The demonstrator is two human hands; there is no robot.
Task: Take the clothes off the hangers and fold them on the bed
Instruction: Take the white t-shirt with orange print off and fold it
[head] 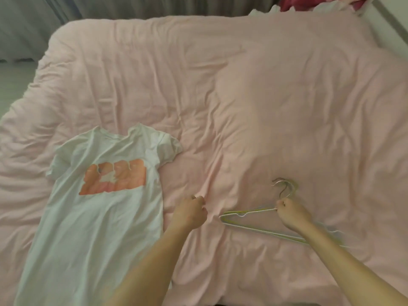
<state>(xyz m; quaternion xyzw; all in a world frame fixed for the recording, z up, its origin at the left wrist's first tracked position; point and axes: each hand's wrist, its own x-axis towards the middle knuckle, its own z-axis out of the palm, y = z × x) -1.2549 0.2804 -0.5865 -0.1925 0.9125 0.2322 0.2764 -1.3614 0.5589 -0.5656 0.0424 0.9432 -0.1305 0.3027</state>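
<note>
With the right hand [287, 214] gripping the bare wire hangers [247, 219] at their necks on the bed [287, 96] and the left hand [192, 212] curled, nothing visible in it, the white T-shirt [99, 206] lies unfolded to the left; dragged hooks may snag the bedding
</note>
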